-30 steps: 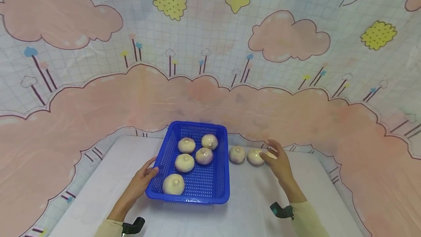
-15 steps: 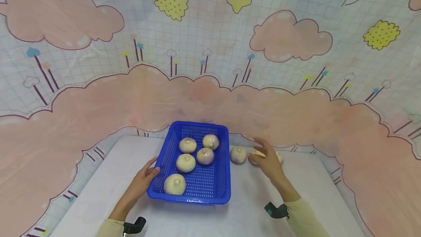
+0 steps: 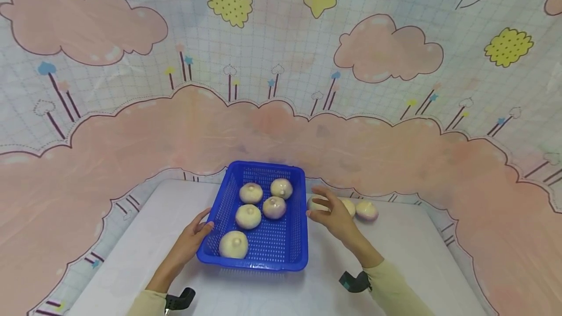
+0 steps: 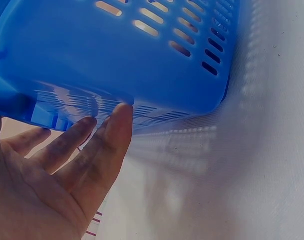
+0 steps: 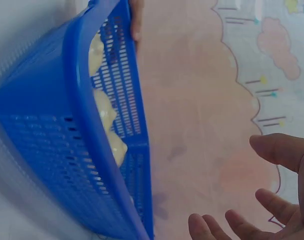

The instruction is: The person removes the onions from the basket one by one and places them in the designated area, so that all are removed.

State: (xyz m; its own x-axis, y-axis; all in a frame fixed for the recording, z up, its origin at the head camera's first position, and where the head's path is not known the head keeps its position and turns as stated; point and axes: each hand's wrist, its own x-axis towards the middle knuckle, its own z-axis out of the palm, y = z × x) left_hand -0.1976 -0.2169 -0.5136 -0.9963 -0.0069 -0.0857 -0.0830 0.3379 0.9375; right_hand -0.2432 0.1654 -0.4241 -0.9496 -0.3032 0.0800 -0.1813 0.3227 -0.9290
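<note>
My left hand (image 3: 191, 238) rests at the left side of the blue plastic basket (image 3: 252, 266). In the left wrist view its fingers (image 4: 104, 160) lie nearly straight against the perforated wall. Inside the basket sit several pale, round, purple-tinged bulbs (image 3: 248, 217), each with a small knob, like onions or turnips. My right hand (image 3: 335, 218) hovers beside the basket's right rim with fingers spread and nothing between them. Behind it, one similar bulb (image 3: 315, 202) is partly covered by the fingers. Another bulb (image 3: 350, 207) is partly hidden by the hand, and a purplish bulb (image 3: 366, 211) lies farther right.
A white table (image 3: 408, 247) carries the basket and the loose bulbs. Behind its far edge hangs a cloth (image 3: 263, 135) printed with clouds and stars. Each wrist bears a black device, the left device (image 3: 180, 300) and the right device (image 3: 354, 282).
My right hand has moved left, from the rightmost loose bulb past the middle one to the bulb nearest the basket. The left hand and the basket have stayed in place.
</note>
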